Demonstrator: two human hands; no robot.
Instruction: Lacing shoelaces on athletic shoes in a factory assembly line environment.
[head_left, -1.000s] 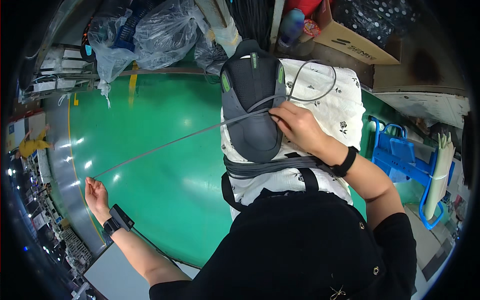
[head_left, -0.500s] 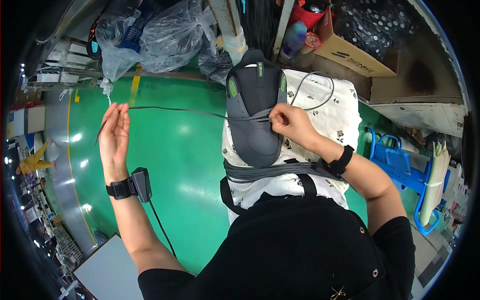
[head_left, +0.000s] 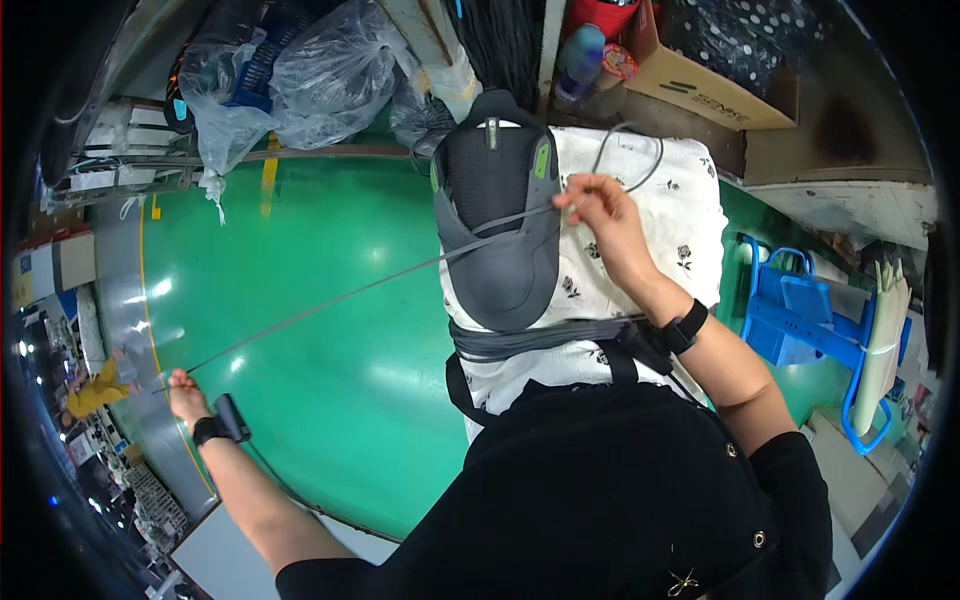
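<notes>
Lacing is what the work looks like: a grey shoe lies sole-down on a white flowered cloth over the person's lap, toe toward the body and heel toward the far side. A grey lace crosses the upper and runs out taut to the left, low over the green floor.

The left hand is stretched far out to the near left, its grip pressed together on the lace's end. The right hand sits just right of the shoe, thumb and forefinger pinching the lace where it leaves the eyelets. A slack loop of lace curls on the cloth beyond that hand.

As a judgement, the job is at an early to middle stage. One crossing of lace shows over the upper, near its middle, and the long free run to the left suggests much lace is not yet threaded. The rows toward the heel look unlaced, though the eyelets are too small to count. Left to do, by this reading, are the remaining rows and then the ends.

Plastic bags lie at the far left, a cardboard box at the far right, and a blue cart stands at the right.
</notes>
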